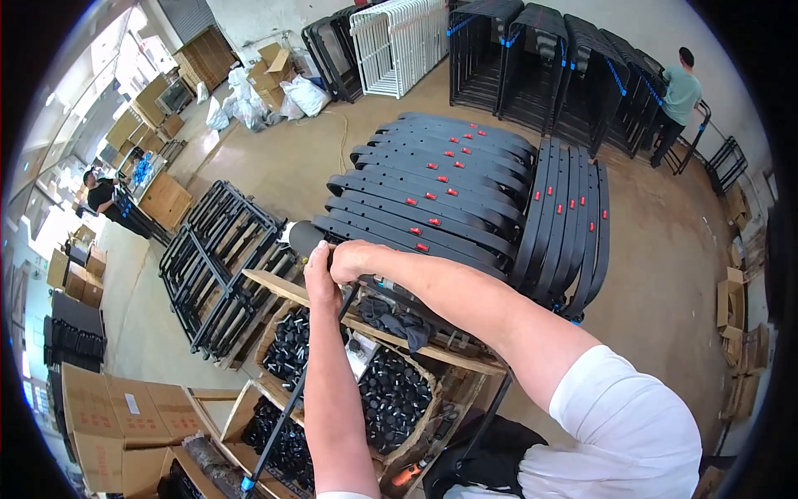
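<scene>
1. Head view, centre: left hand (320, 274) and right hand (353, 259) meet at one spot. Both grips look closed, fingers curled; contents hidden, so can't tell what's inside either. Paired up like that, probably one steadies while the other applies force.
2. Slim black metal tube frame with a blue end (287, 414): runs from lower left of the frame, behind the left forearm, up to just below the right hand. Can't tell if the fingers touch it. The slant likely brings its upper end within reach of both hands.
3. Dark rounded piece (306, 238) just beside the left fingertips. Held or merely behind: unclear.
4. Black round feet with silver threaded studs (395, 407) lie loose in tan bins below the forearms, lower centre. Spot looks chosen for a short reach.
5. Pale wooden board (283, 286) runs diagonally between bins and stack; crumpled dark cloth (399, 323) near its middle.
6. Dark grey bent bars with small red clips (436, 179) fill the centre, nested the same way round, clips up. Presumably saves room. Second batch at right is turned across the first.
7. Upper right: tall black frames with blue clips (536, 21) stand upright by the wall, likely to spare floor.
</scene>
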A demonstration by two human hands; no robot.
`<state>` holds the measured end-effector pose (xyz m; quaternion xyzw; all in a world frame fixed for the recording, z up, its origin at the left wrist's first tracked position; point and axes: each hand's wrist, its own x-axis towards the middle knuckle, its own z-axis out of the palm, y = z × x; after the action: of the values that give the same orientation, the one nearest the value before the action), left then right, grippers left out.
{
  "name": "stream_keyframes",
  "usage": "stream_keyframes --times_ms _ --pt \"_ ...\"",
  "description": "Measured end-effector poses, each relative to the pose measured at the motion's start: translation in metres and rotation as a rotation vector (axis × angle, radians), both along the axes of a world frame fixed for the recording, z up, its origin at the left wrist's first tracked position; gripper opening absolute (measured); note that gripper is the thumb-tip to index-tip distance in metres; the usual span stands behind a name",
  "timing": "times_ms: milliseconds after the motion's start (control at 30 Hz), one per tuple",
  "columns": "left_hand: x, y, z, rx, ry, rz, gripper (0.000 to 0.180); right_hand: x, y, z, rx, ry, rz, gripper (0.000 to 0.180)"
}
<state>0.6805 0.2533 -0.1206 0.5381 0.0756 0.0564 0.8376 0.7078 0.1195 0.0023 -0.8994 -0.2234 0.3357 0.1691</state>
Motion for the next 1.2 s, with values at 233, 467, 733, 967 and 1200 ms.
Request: stream_keyframes --times_ms 233,467,733,967,1200 --pt "-0.025 -0.034 0.064 -0.064 -0.13 0.097 0.022 -0.029 -0.026 0.032 0.129 -0.286 -0.053 0.038" --pt "-0.116 -0.012 0.078 -0.095 -0.042 0.084 0.025 -0.123 -0.013 0.073 0.055 -0.29 0.118 0.025" --pt "-0.269 0.023 0.047 -0.193 0.056 0.015 0.029 -0.266 0.021 0.074 -0.076 -0.11 0.186 0.027" --pt "-0.371 0.086 0.055 -0.2 0.072 0.1 0.026 -0.357 0.095 0.053 -0.043 -0.09 0.232 0.03" --pt "-0.404 0.181 0.077 -0.013 -0.001 0.159 0.031 -0.382 0.185 0.054 -0.03 -0.164 0.19 0.034"
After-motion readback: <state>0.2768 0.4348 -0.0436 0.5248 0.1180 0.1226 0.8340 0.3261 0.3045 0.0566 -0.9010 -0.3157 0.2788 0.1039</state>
